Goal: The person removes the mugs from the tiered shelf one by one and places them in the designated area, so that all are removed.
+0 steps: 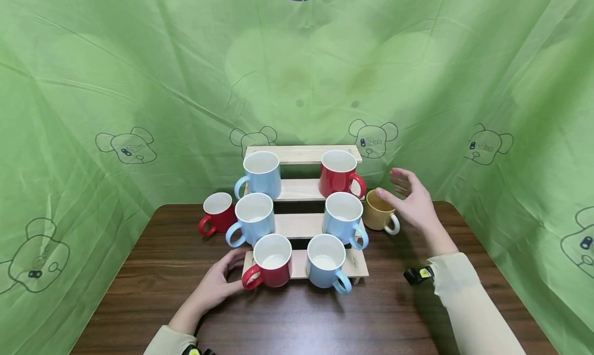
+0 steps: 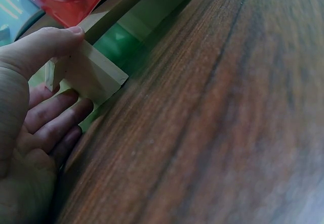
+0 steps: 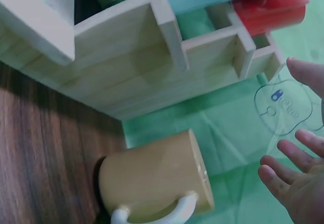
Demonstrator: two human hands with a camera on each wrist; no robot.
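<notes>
A stepped wooden rack [image 1: 299, 225] carries several light blue and red mugs. At its lower left corner, my left hand [image 1: 218, 283] grips the rack's end, the thumb on the front edge and the other fingers by the side panel [image 2: 93, 72]. A red mug [image 1: 274, 264] on the lowest step sits close to that thumb. My right hand [image 1: 413, 200] hovers above a yellow mug [image 1: 378, 213] with a white handle, fingers spread and holding nothing. This mug stands on the table beside the rack's right side; in the right wrist view the fingers are apart from its rim.
Another red mug [image 1: 218, 213] stands on the table left of the rack. On the upper steps are a blue mug [image 1: 262, 174] and a red mug [image 1: 337, 174]. The top step [image 1: 303, 154] is bare wood. A green curtain [image 1: 297, 76] hangs behind the dark wooden table [image 1: 297, 324].
</notes>
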